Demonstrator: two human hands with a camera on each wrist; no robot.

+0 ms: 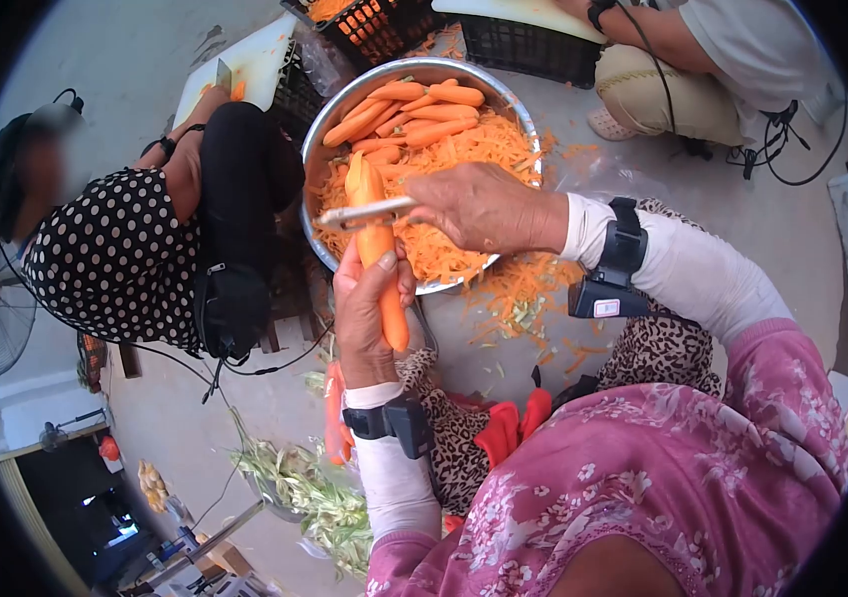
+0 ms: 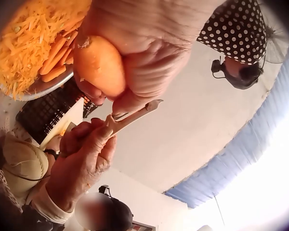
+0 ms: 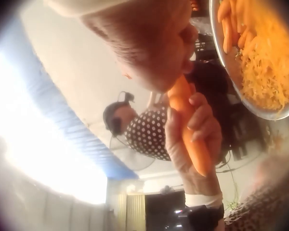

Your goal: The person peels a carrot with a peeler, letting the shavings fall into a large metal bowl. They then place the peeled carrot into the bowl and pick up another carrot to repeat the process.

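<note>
My left hand [image 1: 362, 323] grips a thick orange carrot [image 1: 376, 249] upright, its lower end sticking out below the fingers. The right hand [image 1: 489, 207] holds a pale-handled peeler [image 1: 369, 212], whose head lies across the upper part of the carrot. In the left wrist view, the carrot's blunt end [image 2: 98, 65] shows beside the palm, with the peeler [image 2: 135, 117] just below it. Under both hands stands a metal basin [image 1: 527, 119] holding whole carrots [image 1: 444, 112] at the far side and a heap of orange peelings [image 1: 504, 149] nearer me.
At left sits a person in a polka-dot top [image 1: 110, 254] beside a white cutting board [image 1: 245, 65]. Another person's knee [image 1: 633, 85] is at upper right, near a black crate [image 1: 519, 50]. Peelings [image 1: 529, 298] litter the floor; green husks [image 1: 315, 493] lie lower left.
</note>
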